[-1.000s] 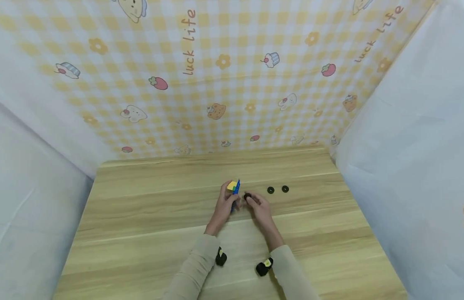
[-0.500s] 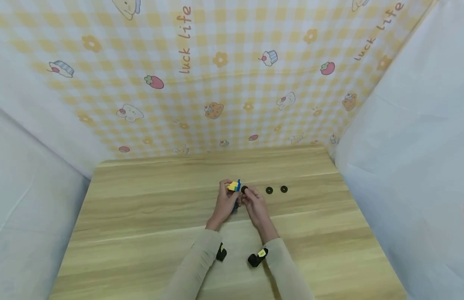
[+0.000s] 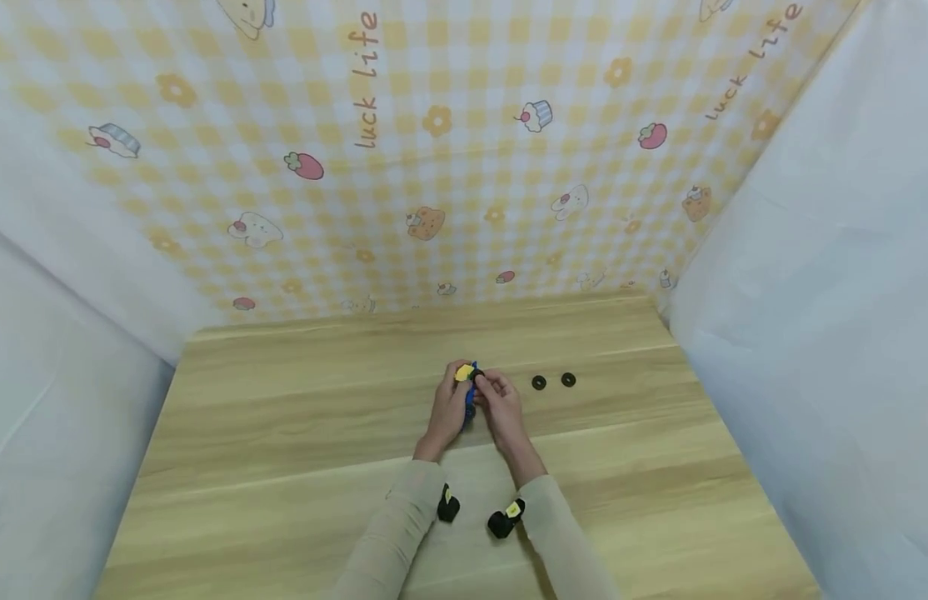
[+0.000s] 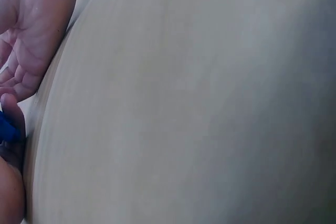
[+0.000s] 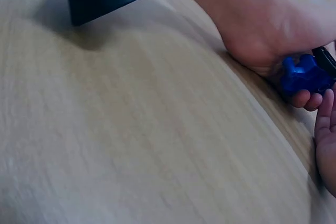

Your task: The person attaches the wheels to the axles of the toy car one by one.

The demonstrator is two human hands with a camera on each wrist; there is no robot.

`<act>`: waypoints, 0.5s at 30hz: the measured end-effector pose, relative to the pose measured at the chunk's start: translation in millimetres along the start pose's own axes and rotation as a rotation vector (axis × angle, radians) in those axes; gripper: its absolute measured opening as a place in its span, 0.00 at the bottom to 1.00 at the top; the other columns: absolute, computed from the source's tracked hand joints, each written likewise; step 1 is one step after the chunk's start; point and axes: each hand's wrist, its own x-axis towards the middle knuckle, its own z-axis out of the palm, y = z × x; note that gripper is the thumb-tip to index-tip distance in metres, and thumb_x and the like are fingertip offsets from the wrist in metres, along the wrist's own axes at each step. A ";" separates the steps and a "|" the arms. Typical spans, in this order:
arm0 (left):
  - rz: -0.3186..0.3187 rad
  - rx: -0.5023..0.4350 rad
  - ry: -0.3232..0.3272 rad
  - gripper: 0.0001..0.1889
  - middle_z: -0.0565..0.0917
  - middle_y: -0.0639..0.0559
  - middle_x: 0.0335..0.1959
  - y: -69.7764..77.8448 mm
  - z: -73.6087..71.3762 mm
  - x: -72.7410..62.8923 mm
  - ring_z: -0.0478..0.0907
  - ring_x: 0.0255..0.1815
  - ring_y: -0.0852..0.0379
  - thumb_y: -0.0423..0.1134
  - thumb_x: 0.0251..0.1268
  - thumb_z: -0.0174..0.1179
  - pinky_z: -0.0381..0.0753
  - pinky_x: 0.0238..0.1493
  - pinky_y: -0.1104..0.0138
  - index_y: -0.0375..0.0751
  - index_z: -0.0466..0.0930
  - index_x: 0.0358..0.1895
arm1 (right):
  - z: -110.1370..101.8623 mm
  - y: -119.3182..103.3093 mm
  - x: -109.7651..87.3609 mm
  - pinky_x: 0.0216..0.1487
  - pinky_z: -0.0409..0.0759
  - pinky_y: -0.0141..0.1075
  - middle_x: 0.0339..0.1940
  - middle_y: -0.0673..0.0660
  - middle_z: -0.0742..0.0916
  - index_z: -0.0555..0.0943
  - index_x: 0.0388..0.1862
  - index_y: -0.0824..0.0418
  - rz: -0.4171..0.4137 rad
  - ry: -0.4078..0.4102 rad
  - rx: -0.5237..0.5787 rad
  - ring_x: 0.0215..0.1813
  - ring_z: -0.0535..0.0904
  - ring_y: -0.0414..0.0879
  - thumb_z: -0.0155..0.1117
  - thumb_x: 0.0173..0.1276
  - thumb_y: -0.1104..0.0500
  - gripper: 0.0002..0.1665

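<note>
In the head view my left hand (image 3: pixel 446 410) grips a small toy vehicle (image 3: pixel 470 398), blue with a yellow part at its far end. A dark round wheel shows at the toy's near end. My right hand (image 3: pixel 501 408) pinches a small black tyre (image 3: pixel 476 376) between thumb and fingers, right at the toy's far end beside the yellow part. Fingers of both hands hide much of the toy. The right wrist view shows its blue body (image 5: pixel 307 74) in the left hand, with a black ring at its side and my right fingers (image 5: pixel 324 114) just below.
Two more black tyres lie flat to the right of my hands, one nearer (image 3: pixel 539 382) and one farther right (image 3: pixel 568 380). The wood-grain table (image 3: pixel 299 400) meets a checked backdrop (image 3: pixel 434 167) behind. Black wrist cameras (image 3: pixel 501 524) sit at both cuffs.
My right hand has moved left with the tyre, from a gap beside the toy to right against it. My left hand keeps its grip, the toy turning slightly. The two loose tyres stay put.
</note>
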 end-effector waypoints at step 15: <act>-0.061 -0.036 -0.032 0.14 0.81 0.38 0.53 40.0 -16.5 -8.9 0.77 0.48 0.49 0.38 0.79 0.44 0.73 0.49 0.65 0.39 0.71 0.60 | 4.7 -6.0 -2.2 0.39 0.80 0.28 0.37 0.50 0.80 0.77 0.54 0.63 0.021 -0.034 -0.200 0.38 0.77 0.41 0.62 0.72 0.43 0.26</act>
